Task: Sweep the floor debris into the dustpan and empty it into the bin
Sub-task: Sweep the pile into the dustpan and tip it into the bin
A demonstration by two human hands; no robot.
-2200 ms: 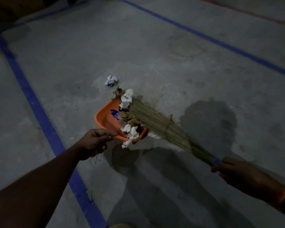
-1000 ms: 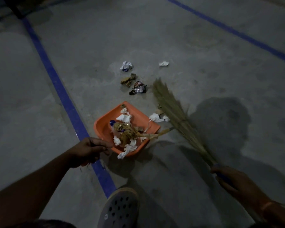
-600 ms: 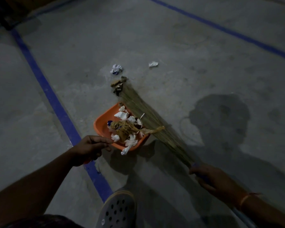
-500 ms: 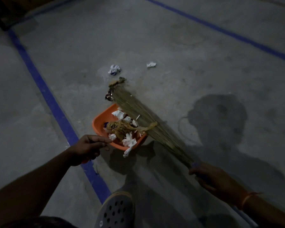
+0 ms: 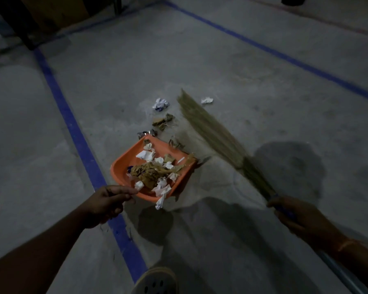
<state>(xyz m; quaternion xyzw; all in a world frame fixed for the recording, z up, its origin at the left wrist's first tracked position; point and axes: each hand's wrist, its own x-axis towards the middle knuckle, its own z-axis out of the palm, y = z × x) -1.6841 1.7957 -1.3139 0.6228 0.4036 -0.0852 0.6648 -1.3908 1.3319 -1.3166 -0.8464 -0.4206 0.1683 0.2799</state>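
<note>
From my head view, my left hand (image 5: 106,203) curls around the near edge of the orange dustpan (image 5: 123,166), fingers closed on it; whatever handle it has is hidden under my palm. The dustpan sits on the grey floor (image 5: 221,60) just right of a blue line (image 5: 72,128), heaped with white paper scraps and brown leaves (image 5: 153,172), one white strip hanging over its near rim. My right hand (image 5: 295,215) grips the blue handle of the grass broom (image 5: 212,132), fingers wrapped tight; the handle's lower end runs off the bottom right corner. The bristles are blurred, their tip far and right of the dustpan. Loose debris lies on the floor beyond the dustpan's mouth: a crumpled white-and-blue paper (image 5: 160,103), a small white scrap (image 5: 207,100), brown leaves (image 5: 163,123) and a shiny wrapper (image 5: 146,133) touching the far lip. My shoe (image 5: 155,281) is cut off at the bottom edge. The dim light makes the far corner hard to read.
</note>
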